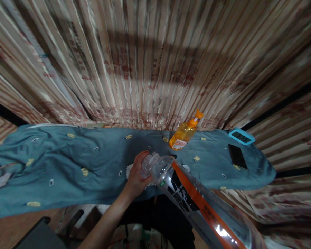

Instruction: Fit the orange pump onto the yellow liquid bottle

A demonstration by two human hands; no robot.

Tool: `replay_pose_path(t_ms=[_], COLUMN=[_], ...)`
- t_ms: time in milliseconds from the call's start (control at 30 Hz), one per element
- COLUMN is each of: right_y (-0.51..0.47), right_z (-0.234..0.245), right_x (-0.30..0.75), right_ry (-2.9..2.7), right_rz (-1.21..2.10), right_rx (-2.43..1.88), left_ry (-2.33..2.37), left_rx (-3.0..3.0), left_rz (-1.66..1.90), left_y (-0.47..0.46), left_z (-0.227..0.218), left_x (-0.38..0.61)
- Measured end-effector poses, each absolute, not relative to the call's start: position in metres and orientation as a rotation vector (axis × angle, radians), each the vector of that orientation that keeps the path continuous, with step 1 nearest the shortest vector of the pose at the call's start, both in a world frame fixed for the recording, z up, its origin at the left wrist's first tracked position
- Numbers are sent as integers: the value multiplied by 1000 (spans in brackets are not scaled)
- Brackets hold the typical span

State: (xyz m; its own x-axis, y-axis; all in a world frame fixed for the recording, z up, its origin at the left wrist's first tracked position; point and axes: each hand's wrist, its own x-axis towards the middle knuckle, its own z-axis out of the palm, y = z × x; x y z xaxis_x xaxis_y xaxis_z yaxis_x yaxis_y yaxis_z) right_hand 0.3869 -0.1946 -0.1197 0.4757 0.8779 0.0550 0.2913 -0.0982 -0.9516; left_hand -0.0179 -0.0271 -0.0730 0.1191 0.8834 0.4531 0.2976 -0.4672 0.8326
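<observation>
My left hand (137, 174) is curled around the neck and mouth end of a big clear plastic bottle (197, 202) with an orange and black label. The bottle lies tilted, its body running from the table edge down toward the lower right corner, close to the camera. My fingers are closed on its mouth end; whether a cap is under them is hidden. My right hand is out of sight, possibly behind the bottle's body. A white cloth or paper (129, 170) lies under the hand.
A table draped in a blue patterned cloth (67, 166) spans the view. On it stand an orange pump bottle (184, 133), a black phone (237, 156) and a blue-framed small device (241, 136). Striped curtains (150, 62) hang behind. A dark chair (41, 235) is at lower left.
</observation>
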Motion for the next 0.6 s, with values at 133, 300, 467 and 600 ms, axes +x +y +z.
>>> replay_pose_path(t_ms=[133,300,467,600], right_y=[-190,-190,-186,-187], right_z=[-116,-122,-126,-127], right_x=[387,395,398,399], right_ry=[-1091,-1171,-1201,-1223], right_rz=[571,512,495,491], right_rx=[-1616,-1599,-1589,-1576], left_ry=[1149,1148,1146,1142], left_rx=[1846,1876,1870,1826], left_rz=[1356,1365,1364,1335], left_y=[-27,-27,-27,-28], left_z=[-74,-74,-73,-71], left_x=[-18,-17,-18,-18])
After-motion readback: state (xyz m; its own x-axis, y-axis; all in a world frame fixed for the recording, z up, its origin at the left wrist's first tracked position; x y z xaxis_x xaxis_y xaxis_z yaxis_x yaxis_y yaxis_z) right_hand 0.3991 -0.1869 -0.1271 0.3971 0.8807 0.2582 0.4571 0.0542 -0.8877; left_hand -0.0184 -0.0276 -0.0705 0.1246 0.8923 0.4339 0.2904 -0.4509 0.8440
